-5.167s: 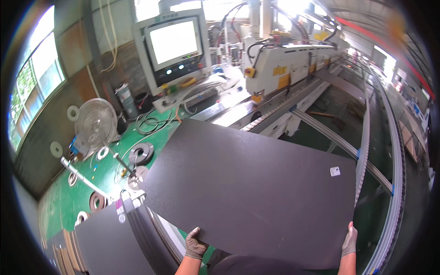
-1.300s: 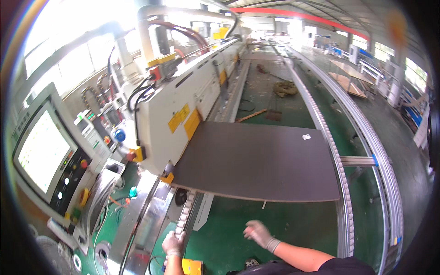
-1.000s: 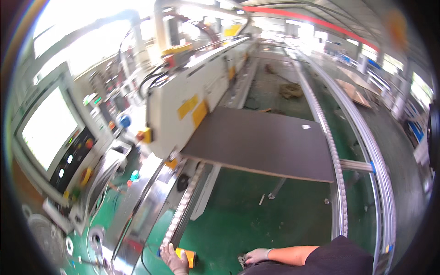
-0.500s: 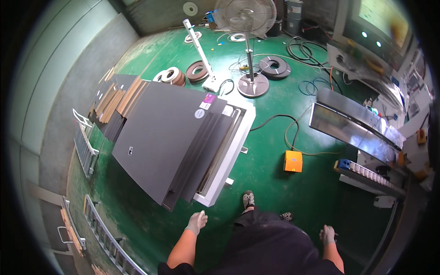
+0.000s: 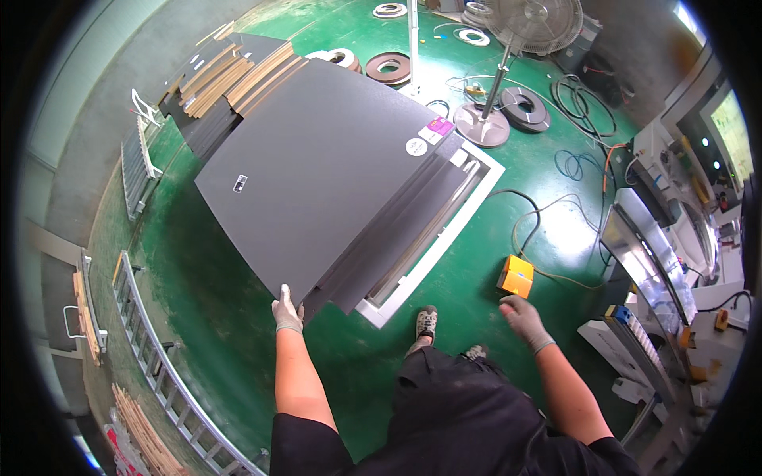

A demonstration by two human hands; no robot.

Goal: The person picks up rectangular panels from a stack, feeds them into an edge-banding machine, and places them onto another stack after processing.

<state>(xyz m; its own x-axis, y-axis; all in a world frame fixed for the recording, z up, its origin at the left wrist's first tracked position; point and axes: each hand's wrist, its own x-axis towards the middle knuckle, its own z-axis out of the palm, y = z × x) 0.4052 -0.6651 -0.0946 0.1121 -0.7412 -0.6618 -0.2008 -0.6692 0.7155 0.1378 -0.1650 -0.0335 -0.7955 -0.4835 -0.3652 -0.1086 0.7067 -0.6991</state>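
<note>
A stack of large dark grey panels [image 5: 317, 174] lies on a white-framed platform [image 5: 432, 254] on the green floor. My gloved left hand [image 5: 287, 311] grips the near corner of the top panel. My gloved right hand [image 5: 522, 316] hangs free over the floor, fingers loosely curled and holding nothing, just below an orange foot pedal [image 5: 515, 275]. My shoes show between my arms.
A pedestal fan [image 5: 530, 32] stands behind the stack among coils of edge banding [image 5: 389, 67] and loose cables [image 5: 583, 99]. More boards [image 5: 222, 79] are piled at the far left. Roller rails [image 5: 151, 349] run along the left. A machine with a control screen [image 5: 683, 206] stands at the right.
I have turned from the machine's conveyor to the panel stack and come closer. My left hand has reached up and taken the corner of the top panel; my right hand has lifted.
</note>
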